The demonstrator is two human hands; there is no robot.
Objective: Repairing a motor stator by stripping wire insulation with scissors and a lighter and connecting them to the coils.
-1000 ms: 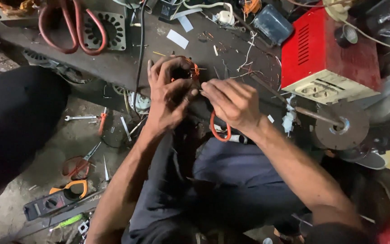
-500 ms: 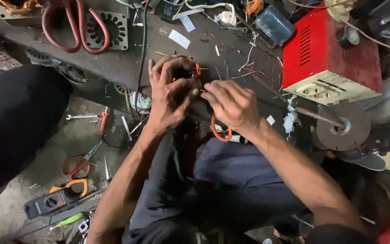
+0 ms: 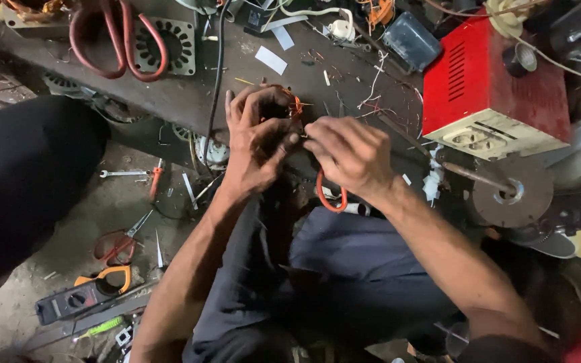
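- The left hand [image 3: 258,138] is cupped around a small round motor part wound with copper wire [image 3: 289,102]; its fingers curl over the top and its thumb reaches toward the other hand, so it grasps the part at the near edge of the table [image 3: 189,94].
- The right hand [image 3: 350,153] is nearly closed, its fingertips pinched together just beside the left thumb. What they pinch is too small to make out; it may be a strand of the wire.
- An orange loop of wire [image 3: 327,198] hangs under the right hand, over the person's lap.
- The table is dark and dirty, strewn with wire offcuts and white paper scraps [image 3: 272,59].
- On its far side lie a red hose loop [image 3: 124,42] and a square metal stator plate [image 3: 169,46].
- To the right stands a red metal box [image 3: 495,91] with sockets on its pale face, and near it a round metal disc on a rod [image 3: 511,191].
- Below the table edge, the concrete floor [image 3: 82,208] holds a wrench [image 3: 121,173], red-handled scissors [image 3: 119,243] and a clamp meter with orange jaws [image 3: 85,296].
- A dark shape fills the left edge; I cannot tell what it is.
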